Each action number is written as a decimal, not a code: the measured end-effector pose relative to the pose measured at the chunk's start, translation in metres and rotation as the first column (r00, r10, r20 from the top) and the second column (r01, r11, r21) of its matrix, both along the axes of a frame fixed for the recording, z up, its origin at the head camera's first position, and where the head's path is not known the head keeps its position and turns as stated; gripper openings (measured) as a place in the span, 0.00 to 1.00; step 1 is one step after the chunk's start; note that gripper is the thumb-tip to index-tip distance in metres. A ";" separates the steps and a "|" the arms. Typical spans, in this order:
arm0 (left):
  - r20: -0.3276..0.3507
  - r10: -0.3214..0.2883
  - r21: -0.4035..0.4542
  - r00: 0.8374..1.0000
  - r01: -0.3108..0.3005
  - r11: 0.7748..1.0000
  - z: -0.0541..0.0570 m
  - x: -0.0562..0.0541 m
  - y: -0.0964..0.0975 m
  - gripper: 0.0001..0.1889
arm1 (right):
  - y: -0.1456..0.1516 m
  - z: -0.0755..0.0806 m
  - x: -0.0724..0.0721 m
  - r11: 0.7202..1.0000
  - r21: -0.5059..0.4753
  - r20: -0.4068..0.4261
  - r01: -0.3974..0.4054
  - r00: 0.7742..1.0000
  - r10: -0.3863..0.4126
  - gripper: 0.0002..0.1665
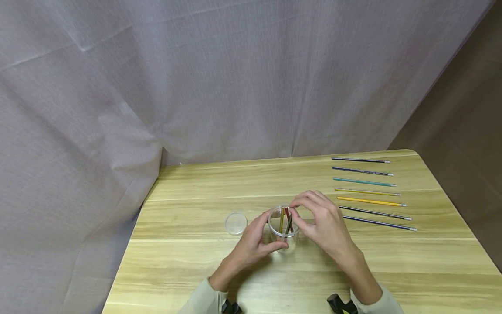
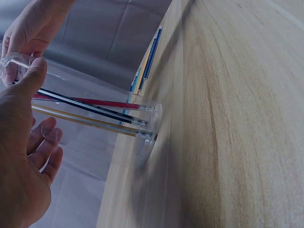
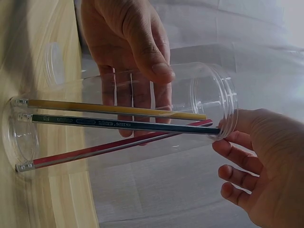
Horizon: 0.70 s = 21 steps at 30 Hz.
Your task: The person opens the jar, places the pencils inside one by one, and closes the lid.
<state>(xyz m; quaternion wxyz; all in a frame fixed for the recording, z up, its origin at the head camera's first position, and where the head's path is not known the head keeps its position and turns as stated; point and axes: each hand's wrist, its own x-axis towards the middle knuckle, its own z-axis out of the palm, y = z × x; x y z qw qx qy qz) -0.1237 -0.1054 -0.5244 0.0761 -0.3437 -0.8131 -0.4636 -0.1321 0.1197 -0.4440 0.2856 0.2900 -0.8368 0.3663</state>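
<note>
A clear jar (image 3: 149, 148) sits mid-action near the table's front, base down at the wood, and inside it three pencils lean eraser-end down: a yellow pencil (image 3: 114, 109), a dark green pencil (image 3: 123, 124) and a red pencil (image 3: 118, 144)! The left hand (image 1: 255, 242) has it firmly, thumb laid along the near side, the other fingers wrapped round the far side, a proper grasp just below the rim. And over the top comes the right hand (image 1: 323, 220), wrist bent inward, knuckles arched high, thumb and forefinger brought together right at the rim beside the upper end of the dark green pencil; whether those two tips pinch it or merely touch there, I cannot tell. The remaining right fingers curve loosely outside the jar, holding nothing. Both forearms reach in from the bottom edge, angled toward each other, each leaving a pale sleeve (image 1: 376, 303) with a black fitting (image 1: 341, 303) at the wrist. Just left of the left hand, a round clear lid (image 1: 236, 223) lies flat on the table (image 1: 176, 270). Off to the right, beyond the right hand, a row of seven pencils (image 1: 366, 201) lies neatly spaced, erasers pointing right, dark, teal and yellow among them. Behind it all hangs a grey curtain (image 1: 235, 87), softly creased.
</note>
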 end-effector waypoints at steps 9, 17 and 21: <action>0.000 -0.008 0.003 1.000 0.008 1.000 0.000 -0.001 0.000 0.49 | 0.004 0.002 0.002 0.998 -0.052 0.065 -0.028 0.997 0.032 0.15; -0.001 -0.010 0.005 1.000 0.010 1.000 0.000 -0.001 0.000 0.49 | 0.007 0.004 0.003 0.998 -0.056 0.114 -0.029 0.993 0.035 0.14; -0.002 -0.012 0.009 1.000 0.012 1.000 -0.001 -0.001 0.000 0.49 | 0.006 0.002 0.002 0.999 -0.042 0.089 -0.014 0.996 0.018 0.14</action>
